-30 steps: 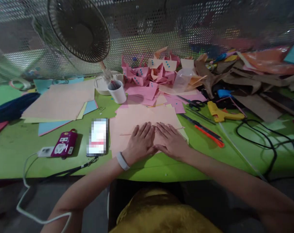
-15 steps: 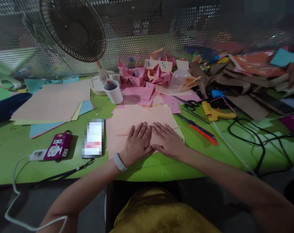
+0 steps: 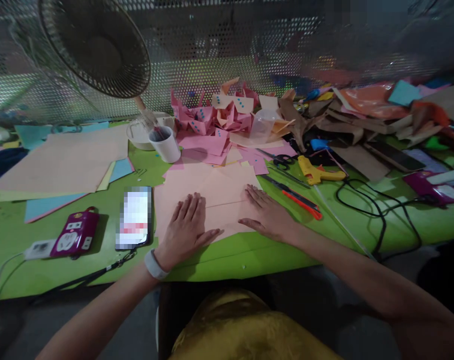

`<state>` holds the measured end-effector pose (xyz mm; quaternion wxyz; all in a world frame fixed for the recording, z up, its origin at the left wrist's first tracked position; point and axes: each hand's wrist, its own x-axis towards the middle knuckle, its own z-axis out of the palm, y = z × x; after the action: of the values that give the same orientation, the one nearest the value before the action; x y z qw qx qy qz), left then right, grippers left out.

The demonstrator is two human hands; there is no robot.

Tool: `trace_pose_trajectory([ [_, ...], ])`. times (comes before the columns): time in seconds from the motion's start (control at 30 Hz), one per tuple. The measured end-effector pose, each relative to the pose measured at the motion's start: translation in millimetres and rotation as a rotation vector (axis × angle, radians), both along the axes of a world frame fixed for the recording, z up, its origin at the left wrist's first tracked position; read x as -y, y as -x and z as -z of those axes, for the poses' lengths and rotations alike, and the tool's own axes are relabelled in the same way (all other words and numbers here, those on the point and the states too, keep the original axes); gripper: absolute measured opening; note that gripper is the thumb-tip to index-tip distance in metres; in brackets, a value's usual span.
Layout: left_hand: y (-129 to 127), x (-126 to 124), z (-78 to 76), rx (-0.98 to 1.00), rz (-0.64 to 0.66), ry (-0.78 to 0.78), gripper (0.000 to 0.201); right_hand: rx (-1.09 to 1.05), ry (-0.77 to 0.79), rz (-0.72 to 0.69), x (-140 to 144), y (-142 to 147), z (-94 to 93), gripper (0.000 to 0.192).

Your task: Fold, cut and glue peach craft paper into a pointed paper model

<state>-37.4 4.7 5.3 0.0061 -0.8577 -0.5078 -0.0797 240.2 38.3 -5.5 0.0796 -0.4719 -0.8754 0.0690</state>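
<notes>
Peach paper (image 3: 219, 192), green table (image 3: 249, 250), yellow glue gun (image 3: 317, 172), blue-dotted pink folded pieces (image 3: 204, 117)

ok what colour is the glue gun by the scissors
Yellow glue gun, clearest in the head view.

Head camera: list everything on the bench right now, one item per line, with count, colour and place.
Folded paper sheet: one, peach, bench centre, under both hands.
Paper stack: several, peach over blue and yellow, left.
Phone: one, left of the sheet.
Power strip: one, magenta, far left.
Cup: one, white, behind the sheet.
Fan: one, dark, back left.
Folded pieces: many, pink and peach, back centre.
Scissors: one, black, right.
Glue gun: one, yellow, right.
Utility knife: one, orange, right.
Left hand: flat on the sheet.
Right hand: flat on the sheet.
</notes>
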Motion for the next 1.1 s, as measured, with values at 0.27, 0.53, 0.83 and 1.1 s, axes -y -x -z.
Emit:
trace_pose_trajectory([
  [0.27, 21, 10, 7.9, 0.037, -0.044, -0.047, 0.095, 0.028, -0.005, 0.0, -1, -9, -0.4, 0.092],
  [0.53, 17, 13, 5.4, 0.052, -0.045, -0.087, 0.086, 0.105, -0.008, 0.052, -1, -25, 3.0, 0.095],
  [0.83, 17, 14, 6.9, 0.075, -0.041, -0.091, 0.087, 0.035, -0.121, 0.174, -13, 16, -74.3, 0.059],
  [1.1, 18, 13, 7.6, 0.072, -0.052, -0.075, 0.089, -0.017, 0.747, -0.105, -75, 102, -78.5, 0.05],
])
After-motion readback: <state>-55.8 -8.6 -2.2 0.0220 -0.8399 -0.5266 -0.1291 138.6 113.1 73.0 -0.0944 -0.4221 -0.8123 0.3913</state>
